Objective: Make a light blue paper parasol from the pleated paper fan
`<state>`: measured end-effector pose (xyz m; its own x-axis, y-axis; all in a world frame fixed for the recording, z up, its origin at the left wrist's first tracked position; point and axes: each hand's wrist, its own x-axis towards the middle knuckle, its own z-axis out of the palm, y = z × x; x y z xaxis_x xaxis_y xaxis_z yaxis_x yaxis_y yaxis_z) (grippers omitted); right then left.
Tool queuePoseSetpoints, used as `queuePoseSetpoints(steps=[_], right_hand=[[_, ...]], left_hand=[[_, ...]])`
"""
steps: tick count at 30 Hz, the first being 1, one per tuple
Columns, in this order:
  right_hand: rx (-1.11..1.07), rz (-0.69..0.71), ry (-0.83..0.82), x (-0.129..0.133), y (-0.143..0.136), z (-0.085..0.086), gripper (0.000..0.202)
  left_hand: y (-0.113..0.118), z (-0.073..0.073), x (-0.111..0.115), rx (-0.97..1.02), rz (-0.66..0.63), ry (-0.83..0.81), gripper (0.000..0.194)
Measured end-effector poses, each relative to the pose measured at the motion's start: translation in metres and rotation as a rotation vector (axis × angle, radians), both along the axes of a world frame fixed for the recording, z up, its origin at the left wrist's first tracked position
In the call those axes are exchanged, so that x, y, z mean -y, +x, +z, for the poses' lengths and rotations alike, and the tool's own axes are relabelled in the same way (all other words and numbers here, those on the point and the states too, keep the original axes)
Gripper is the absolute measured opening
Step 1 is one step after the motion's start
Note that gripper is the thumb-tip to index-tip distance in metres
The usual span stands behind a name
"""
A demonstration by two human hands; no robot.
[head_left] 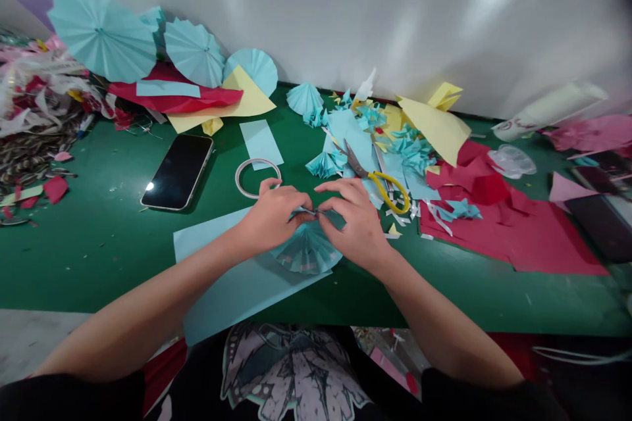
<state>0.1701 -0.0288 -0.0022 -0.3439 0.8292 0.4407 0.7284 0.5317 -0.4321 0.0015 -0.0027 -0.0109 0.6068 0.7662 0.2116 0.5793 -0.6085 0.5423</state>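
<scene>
A pleated light-blue paper fan [307,253] spreads below my hands, above the green table. My left hand [279,217] pinches it at the upper edge with thumb and forefinger. From the other side my right hand [350,220] closes its fingertips on the same edge, nearly touching the left ones. What exactly lies between the fingertips is too small to make out fully. Beneath the fan and my left forearm rests a flat light-blue sheet [212,289]. Just beyond my left hand lies a roll of tape [237,177]. Yellow-handled scissors [390,191] lie beyond my right hand.
A phone [178,172] lies at left. Round pleated blue rosettes [103,36] lean on the back wall. Blue paper scraps [409,148] and red sheets [548,237] cover the right side. A tangled pile of scraps [34,92] sits far left. The table's front edge is close.
</scene>
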Motion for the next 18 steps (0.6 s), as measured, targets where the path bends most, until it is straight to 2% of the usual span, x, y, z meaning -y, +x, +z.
queuePoseSetpoints(steps=[10,18], right_hand=[[-0.047,0.03,0.06,0.0009,-0.0011,-0.0021,0.014],[-0.017,-0.066,0.034,-0.0013,0.0002,-0.0055,0.01]], left_hand=[[0.001,-0.0026,0.0024,0.03,0.002,0.039,0.007],[-0.0009,-0.0027,-0.0013,0.006,0.042,0.052,0.009]])
